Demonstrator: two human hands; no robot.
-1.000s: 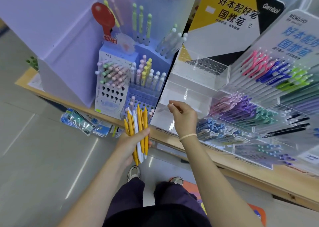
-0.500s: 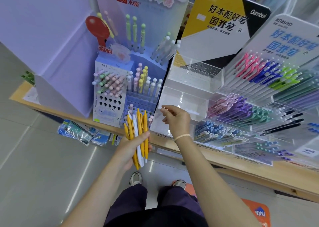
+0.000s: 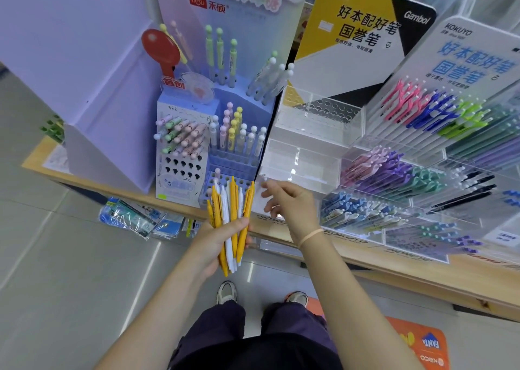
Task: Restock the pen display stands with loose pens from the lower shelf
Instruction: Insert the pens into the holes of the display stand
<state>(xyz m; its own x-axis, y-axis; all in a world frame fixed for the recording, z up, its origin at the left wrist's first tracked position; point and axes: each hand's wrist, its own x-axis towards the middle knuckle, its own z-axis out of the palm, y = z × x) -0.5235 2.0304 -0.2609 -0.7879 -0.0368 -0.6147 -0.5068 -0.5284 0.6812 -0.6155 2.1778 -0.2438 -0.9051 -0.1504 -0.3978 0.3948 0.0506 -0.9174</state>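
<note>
My left hand [image 3: 215, 243] grips a bundle of yellow and white pens [image 3: 231, 214], their clip ends pointing up in front of the shelf. Just right of the bundle's top, my right hand [image 3: 289, 203] hovers with its fingers loosely spread and nothing visibly held. Behind it stands a clear acrylic pen stand [image 3: 318, 121] under a yellow Kokuyo sign; its perforated top tier and the tier below [image 3: 298, 167] hold no pens. A blue stand [image 3: 233, 144] to the left holds pastel ball-topped pens.
A wide Kokuyo display [image 3: 422, 150] of coloured pens fills the right. The stands sit on a wooden shelf [image 3: 394, 268]. Plastic-wrapped packs [image 3: 132, 217] lie on a lower level at the left. A lilac cardboard box [image 3: 98, 116] stands far left. An orange mat [image 3: 422, 341] lies on the floor.
My right hand has come down and left from the clear stand's lower tier to the top of the bundle, and its pinch has loosened. My left hand stays put with the pens.
</note>
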